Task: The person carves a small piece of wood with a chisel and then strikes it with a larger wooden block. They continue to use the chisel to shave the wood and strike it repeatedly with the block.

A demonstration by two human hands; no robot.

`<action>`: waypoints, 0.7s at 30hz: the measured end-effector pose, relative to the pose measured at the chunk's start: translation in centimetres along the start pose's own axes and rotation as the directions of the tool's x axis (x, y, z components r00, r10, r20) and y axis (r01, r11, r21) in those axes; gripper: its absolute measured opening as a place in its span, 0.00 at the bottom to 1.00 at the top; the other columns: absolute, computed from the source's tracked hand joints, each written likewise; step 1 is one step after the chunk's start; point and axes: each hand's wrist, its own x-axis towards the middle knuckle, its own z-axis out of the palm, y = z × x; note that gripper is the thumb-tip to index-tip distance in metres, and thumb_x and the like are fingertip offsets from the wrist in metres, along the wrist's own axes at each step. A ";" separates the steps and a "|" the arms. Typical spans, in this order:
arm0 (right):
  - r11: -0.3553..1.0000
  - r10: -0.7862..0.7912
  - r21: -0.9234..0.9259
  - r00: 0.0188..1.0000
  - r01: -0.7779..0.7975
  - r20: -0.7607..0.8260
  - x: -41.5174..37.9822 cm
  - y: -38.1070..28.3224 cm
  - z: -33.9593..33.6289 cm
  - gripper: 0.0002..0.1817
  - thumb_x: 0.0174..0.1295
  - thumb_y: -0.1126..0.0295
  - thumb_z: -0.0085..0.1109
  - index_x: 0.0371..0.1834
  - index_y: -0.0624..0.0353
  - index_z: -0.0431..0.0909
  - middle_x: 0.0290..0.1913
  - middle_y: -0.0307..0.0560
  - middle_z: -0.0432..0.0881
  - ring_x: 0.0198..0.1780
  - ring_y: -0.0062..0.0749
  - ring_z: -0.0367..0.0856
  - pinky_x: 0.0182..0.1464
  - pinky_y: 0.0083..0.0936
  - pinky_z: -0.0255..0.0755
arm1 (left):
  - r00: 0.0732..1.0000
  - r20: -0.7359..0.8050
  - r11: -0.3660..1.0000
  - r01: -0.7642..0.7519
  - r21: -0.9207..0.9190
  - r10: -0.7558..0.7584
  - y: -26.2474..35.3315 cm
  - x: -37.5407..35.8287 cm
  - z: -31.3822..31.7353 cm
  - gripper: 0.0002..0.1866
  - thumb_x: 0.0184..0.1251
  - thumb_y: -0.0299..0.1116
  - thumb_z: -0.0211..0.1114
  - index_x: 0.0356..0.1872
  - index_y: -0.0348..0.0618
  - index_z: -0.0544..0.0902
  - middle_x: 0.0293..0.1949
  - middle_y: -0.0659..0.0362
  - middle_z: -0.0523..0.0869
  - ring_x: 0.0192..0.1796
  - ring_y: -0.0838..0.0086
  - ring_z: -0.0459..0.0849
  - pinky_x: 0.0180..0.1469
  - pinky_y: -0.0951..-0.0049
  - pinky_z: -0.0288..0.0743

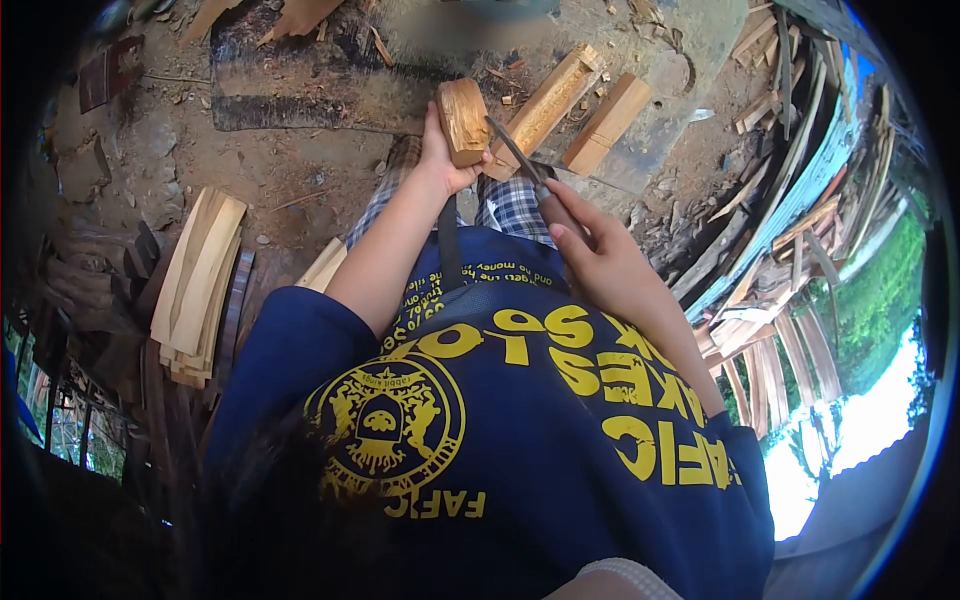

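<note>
My left hand (440,160) is stretched out over my knees and grips a short, chunky block of pale wood (463,118), held upright. My right hand (592,250) is closed around the handle of a narrow metal blade tool (520,160). Its tip rests against the right side of the block. Both arms come out of a dark blue shirt with yellow print (520,400). Checked trousers (515,205) show below the hands.
Two longer cut wood pieces (548,100) (607,122) lie on the dirt ground just beyond the block. A stack of thin pale boards (198,285) sits to the left. A heap of scrap planks (790,230) fills the right side, and a dark slab (300,80) lies ahead.
</note>
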 end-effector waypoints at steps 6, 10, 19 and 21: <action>0.994 0.106 -0.031 0.994 -0.107 -0.006 2.3 -2.5 0.1 0.30 0.72 0.64 0.50 0.76 0.52 0.58 0.29 0.45 0.80 0.20 0.26 0.79 0.20 0.25 0.75 | 0.998 -0.058 1.000 0.006 -0.019 -0.007 0.0 0.0 1.1 0.43 0.62 0.80 0.36 0.55 0.52 0.77 0.46 0.57 0.78 0.41 0.66 0.75 0.35 0.67 0.74; 0.988 0.156 -0.021 0.988 -0.156 -0.007 4.1 -3.3 -0.4 0.30 0.72 0.63 0.49 0.77 0.50 0.57 0.25 0.43 0.77 0.17 0.26 0.77 0.17 0.24 0.73 | 0.999 -0.035 0.998 0.022 -0.065 -0.025 0.3 0.3 1.5 0.44 0.62 0.80 0.35 0.55 0.52 0.77 0.48 0.57 0.79 0.43 0.66 0.76 0.36 0.67 0.74; 0.976 0.205 0.059 0.976 -0.209 0.073 1.0 -3.3 -2.4 0.30 0.73 0.61 0.49 0.77 0.49 0.56 0.20 0.39 0.73 0.17 0.24 0.76 0.17 0.22 0.70 | 0.998 -0.060 0.999 0.029 -0.039 -0.031 0.2 -0.1 1.3 0.44 0.62 0.80 0.35 0.54 0.51 0.78 0.46 0.57 0.79 0.41 0.66 0.76 0.34 0.68 0.75; 0.979 0.169 0.093 0.977 -0.182 0.129 0.4 -3.1 -2.8 0.30 0.73 0.63 0.49 0.77 0.51 0.56 0.20 0.37 0.72 0.16 0.23 0.75 0.17 0.21 0.69 | 0.998 -0.042 0.997 0.038 -0.060 -0.041 0.2 0.0 1.3 0.44 0.62 0.80 0.35 0.54 0.51 0.78 0.46 0.57 0.79 0.41 0.66 0.76 0.33 0.68 0.75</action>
